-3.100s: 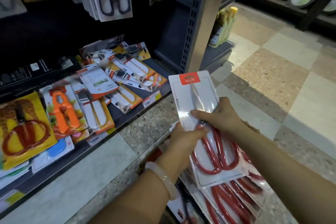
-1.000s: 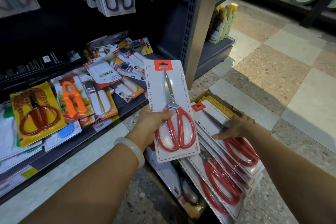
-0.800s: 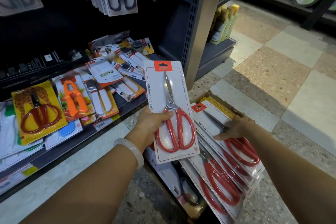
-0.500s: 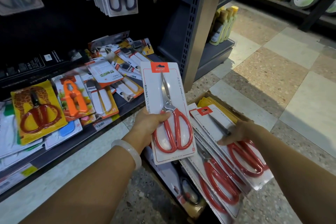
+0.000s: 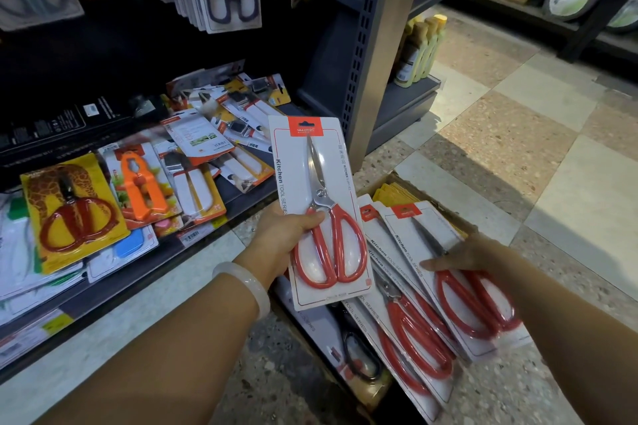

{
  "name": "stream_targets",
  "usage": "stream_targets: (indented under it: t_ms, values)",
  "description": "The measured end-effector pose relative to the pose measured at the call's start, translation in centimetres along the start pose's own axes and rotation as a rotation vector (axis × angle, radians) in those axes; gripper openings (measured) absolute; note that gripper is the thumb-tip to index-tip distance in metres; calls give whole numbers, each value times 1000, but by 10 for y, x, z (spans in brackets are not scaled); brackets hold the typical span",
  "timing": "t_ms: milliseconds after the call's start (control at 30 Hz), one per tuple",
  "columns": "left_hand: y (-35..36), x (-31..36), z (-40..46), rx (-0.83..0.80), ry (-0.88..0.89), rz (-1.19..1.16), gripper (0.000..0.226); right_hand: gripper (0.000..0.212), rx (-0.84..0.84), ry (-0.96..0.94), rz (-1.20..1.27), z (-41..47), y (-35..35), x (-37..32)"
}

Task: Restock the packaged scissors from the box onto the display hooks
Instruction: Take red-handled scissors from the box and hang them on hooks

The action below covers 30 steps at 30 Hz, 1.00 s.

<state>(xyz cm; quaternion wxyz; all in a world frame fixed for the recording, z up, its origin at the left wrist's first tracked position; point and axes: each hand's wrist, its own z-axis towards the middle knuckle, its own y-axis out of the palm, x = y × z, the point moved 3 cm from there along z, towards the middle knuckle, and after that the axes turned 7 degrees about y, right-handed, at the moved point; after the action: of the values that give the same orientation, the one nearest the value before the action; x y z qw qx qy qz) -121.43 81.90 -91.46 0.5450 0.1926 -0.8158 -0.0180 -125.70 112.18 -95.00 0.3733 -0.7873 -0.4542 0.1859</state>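
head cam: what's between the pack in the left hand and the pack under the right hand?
Another red-handled scissors pack lies fanned between held pack and right-hand pack.

Dim shelf bay [image 5: 103, 55] upper left; brighter floor [image 5: 518, 134] right; wide-angle bending edges; corners soft.

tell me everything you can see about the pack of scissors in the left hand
The scissors pack is a tall white card with a red tab at the top, side print reading Kitchen Tool Series, and what looks like a clear blister cover. Inside sits one pair with steel blades pointing up and red loop handles below. It is held upright, face toward the camera, above the box of similar packs. The left hand grips its left edge, thumb across the front near the pivot.
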Motion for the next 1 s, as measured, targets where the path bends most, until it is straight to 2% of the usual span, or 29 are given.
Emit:
stream_targets:
  t_ms: [33, 100, 267, 333, 533, 600, 733, 800, 833, 900, 1000]
  values:
    - [0, 0, 0, 0, 5, -2, 29, 136, 37, -32, 37, -2, -4, -1]
    - [-1, 1, 0, 0, 10, -10, 29, 110, 54, -150, 196, -14, -14, -9]
    - [-20, 14, -5, 25, 17, -50, 33, 49, -226, -363, 508, -48, -28, -32]
    - [-40, 28, -8, 54, 48, -47, 29, 30, -232, -454, 574, -67, -40, -54]
    - [-127, 82, -25, 214, 190, -91, 41, 37, -344, -759, 836, -126, -50, -160]
    - [-158, 101, -36, 248, 260, -100, 36, 43, -416, -823, 887, -154, -42, -200]
    - [-218, 126, -67, 301, 331, -84, 33, 71, -635, -979, 881, -209, -13, -264]
    - [-248, 132, -83, 330, 348, -88, 33, 94, -659, -1017, 858, -228, 4, -286]
    - [-262, 134, -91, 347, 355, -95, 32, 99, -653, -1036, 862, -235, 14, -296]
    - [-289, 134, -106, 387, 366, -104, 29, 94, -670, -1065, 877, -252, 30, -313]
    - [-326, 132, -125, 416, 352, -141, 32, 54, -698, -1090, 954, -279, 49, -337]
